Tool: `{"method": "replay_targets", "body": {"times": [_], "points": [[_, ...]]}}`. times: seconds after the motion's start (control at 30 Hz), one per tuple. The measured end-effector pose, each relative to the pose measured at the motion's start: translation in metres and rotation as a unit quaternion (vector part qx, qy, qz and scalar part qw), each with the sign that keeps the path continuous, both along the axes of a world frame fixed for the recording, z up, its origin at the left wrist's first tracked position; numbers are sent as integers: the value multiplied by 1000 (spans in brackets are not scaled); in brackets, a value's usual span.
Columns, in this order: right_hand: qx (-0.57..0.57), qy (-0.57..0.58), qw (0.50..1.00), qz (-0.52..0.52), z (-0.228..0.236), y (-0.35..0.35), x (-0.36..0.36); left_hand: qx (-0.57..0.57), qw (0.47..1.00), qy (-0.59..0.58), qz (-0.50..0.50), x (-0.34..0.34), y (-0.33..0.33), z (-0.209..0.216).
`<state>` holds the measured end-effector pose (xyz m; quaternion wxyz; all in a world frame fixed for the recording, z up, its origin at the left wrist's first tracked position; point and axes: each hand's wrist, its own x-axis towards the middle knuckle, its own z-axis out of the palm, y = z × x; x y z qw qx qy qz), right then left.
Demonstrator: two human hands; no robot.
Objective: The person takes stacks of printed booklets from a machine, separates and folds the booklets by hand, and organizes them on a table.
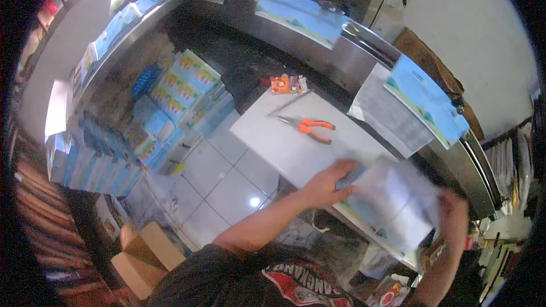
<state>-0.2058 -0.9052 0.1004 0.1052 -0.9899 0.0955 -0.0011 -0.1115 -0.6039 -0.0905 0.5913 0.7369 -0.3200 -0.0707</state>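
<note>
Over the near right part of a white tabletop (267,122), white paper (398,193) is smeared by motion. At its left edge is my left hand (330,185), its thumb and fingers closed around a small grey-blue thing (351,176) that I cannot make out. My right hand (453,207) is at the paper's right edge; blur hides its fingers and whether they grip the sheet. Part of a light-blue and green printed sheet (364,210) shows beneath the white paper. Farther off on the tabletop lie orange-handled pliers (313,128) and a thin metal rod (289,104).
An orange packet (280,84) sits at the tabletop's far corner. Beyond, blue printed sheets (429,99) rest along a metal ledge with a grey-white sheet (387,108). Stacked printed booklets (185,82) stand on the tiled floor (219,179) to the left, near an open cardboard box (149,258).
</note>
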Motion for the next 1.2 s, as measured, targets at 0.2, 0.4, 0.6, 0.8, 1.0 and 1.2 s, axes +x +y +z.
{"method": "replay_targets", "body": {"times": [0.2,0.4,0.6,0.8,1.0,1.2], "points": [[-239,-425,872,-45,35,-174,34,28,999,-22,-6,0,-7,-4],[38,-288,955,-61,-78,-271,53,56,998,-18,-16,0,-5,4],[-135,-168,976,-40,-116,-226,13,58,997,-49,-15,-1,-11,-1],[-7,50,997,54,-66,43,-49,63,997,-46,-2,-3,-5,4],[-62,85,984,142,-94,80,-75,45,998,-36,-11,-2,-7,3],[8,150,981,126,-40,62,-44,-88,994,69,-9,-1,-5,-18]]}}
